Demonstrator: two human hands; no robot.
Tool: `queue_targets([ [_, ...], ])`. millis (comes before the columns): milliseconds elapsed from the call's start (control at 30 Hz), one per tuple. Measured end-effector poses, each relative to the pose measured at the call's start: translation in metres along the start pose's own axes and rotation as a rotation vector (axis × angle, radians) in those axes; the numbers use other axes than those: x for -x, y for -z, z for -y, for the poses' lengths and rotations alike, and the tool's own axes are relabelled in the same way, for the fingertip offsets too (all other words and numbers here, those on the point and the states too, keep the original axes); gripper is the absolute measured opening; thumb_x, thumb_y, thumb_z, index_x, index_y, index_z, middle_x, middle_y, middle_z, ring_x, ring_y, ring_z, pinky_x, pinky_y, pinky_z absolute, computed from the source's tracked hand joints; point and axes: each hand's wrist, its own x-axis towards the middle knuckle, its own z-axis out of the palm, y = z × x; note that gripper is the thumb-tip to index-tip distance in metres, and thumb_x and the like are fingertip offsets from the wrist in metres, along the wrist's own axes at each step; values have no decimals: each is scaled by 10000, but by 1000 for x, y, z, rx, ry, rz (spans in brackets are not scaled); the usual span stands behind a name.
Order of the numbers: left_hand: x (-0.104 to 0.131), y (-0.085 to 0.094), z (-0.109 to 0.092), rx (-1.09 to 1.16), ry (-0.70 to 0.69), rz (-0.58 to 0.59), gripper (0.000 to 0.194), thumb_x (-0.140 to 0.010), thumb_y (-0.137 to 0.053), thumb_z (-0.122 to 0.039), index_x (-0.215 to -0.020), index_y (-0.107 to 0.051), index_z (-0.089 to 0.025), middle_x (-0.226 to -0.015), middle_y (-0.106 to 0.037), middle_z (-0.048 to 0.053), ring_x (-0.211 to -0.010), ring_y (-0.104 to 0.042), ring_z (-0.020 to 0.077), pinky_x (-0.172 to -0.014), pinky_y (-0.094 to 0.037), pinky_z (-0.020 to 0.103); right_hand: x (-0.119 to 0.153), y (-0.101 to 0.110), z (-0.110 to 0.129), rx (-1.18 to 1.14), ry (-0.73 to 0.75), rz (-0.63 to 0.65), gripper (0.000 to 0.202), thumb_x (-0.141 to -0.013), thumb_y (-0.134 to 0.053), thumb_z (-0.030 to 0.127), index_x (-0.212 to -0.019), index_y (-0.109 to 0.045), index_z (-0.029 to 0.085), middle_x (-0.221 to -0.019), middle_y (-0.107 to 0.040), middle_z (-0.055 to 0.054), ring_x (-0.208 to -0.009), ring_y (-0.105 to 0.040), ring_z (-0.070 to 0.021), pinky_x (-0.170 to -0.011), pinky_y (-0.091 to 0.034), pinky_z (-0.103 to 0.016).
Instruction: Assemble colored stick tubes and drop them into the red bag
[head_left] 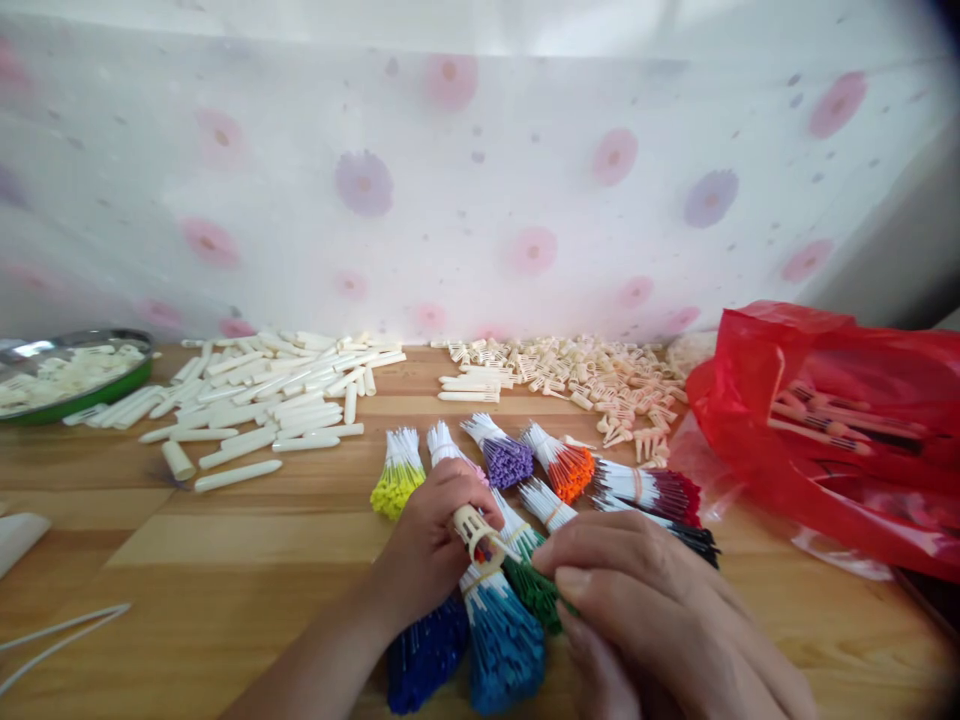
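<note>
A cream plastic holder (475, 530) with slots and an open end is held by my left hand (442, 510), its fingers wrapped round it. Small coloured bits show inside the open end. My right hand (637, 590) pinches a thin white stick (511, 548), whose tip is at the holder's opening. Below and around both hands lie bundles of white sticks with coloured ends: blue (504, 640), dark blue (426, 650), green (534, 590), yellow (397, 480), purple (507, 458), orange (568, 468), dark red (667, 492) and black (697, 540).
White tubes (262, 390) are piled at the left back, beside a green-rimmed tray (112, 390) of pieces. Small cream parts (592, 370) lie at the right back. A red plastic bag (840, 430) with pens sits at the right. A white cord (67, 630) lies front left.
</note>
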Motion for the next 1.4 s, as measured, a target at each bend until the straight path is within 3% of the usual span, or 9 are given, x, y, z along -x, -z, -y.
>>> queue_targets([
  [167, 1, -2, 5, -16, -26, 5, 143, -826, -576, -244, -701, -615, -186, -783, -562, 26, -835, -537, 185, -768, -439, 305, -2, -13, -11, -40, 123, -226, 139, -826, -532, 157, -903, -612, 240, -659, -670, -16, -559, -635, -140, -540, -557, -232],
  [333, 1, -1, 11, -91, -57, -50, 82, -837, -562, -178, -863, -632, -211, -847, -551, 17, -849, -534, 167, -760, -434, 286, -6, 0, -14, -109, 19, 15, 268, -737, -598, 14, -926, -614, 203, -803, -714, -29, -724, -688, -143, -665, -582, -214],
  [433, 2, 0, 15, -152, -90, -89, 151, -825, -570, -133, -923, -635, -228, -873, -551, 17, -867, -542, 165, -764, -434, 281, -4, 6, -17, -147, -66, -18, 257, -753, -583, 7, -917, -605, 204, -809, -711, -16, -748, -688, -126, -688, -573, -189],
  [600, 5, 3, 17, -277, -150, -111, 115, -833, -576, -161, -922, -618, -219, -869, -625, 20, -861, -568, 180, -764, -430, 298, -6, 4, -22, -93, 108, 84, 260, -703, -611, -32, -888, -611, 150, -808, -714, -56, -759, -685, -133, -712, -559, -192],
  [767, 7, 5, 8, -328, -139, -71, 125, -861, -527, -187, -967, -588, -216, -910, -623, 32, -878, -573, 186, -758, -437, 296, -8, -3, -28, -80, 106, 107, 210, -733, -599, -10, -881, -628, 136, -793, -677, -67, -728, -640, -133, -657, -542, -232],
  [867, 6, 7, 0, -348, -103, -28, 165, -869, -538, -290, -1008, -564, -206, -933, -595, 48, -888, -554, 206, -757, -433, 313, -6, -8, -32, -8, 91, 122, 135, -760, -606, 43, -829, -660, 146, -738, -615, -57, -655, -578, -135, -562, -497, -250],
  [967, 5, 8, -4, -359, -101, 8, 354, -871, -490, -469, -1093, -527, -195, -976, -565, 73, -926, -527, 238, -794, -423, 352, -5, -10, -35, 16, 38, 110, 118, -758, -609, 45, -777, -664, 147, -696, -548, -33, -617, -531, -110, -524, -448, -214],
  [1100, 5, 9, -4, -373, -127, 30, 457, -911, -314, -527, -1159, -484, -183, -1008, -532, 92, -957, -494, 252, -840, -399, 388, -5, -8, -38, 6, -17, 118, 116, -749, -621, 37, -759, -647, 149, -735, -539, -24, -666, -537, -97, -571, -442, -189],
  [1400, 4, 6, -3, -532, -159, -79, 496, -900, -264, -553, -1007, -557, -166, -906, -522, 86, -853, -475, 248, -741, -383, 381, -1, -14, -39, -9, -85, 138, 130, -805, -566, 56, -814, -639, 163, -831, -581, -32, -754, -569, -108, -702, -459, -209],
])
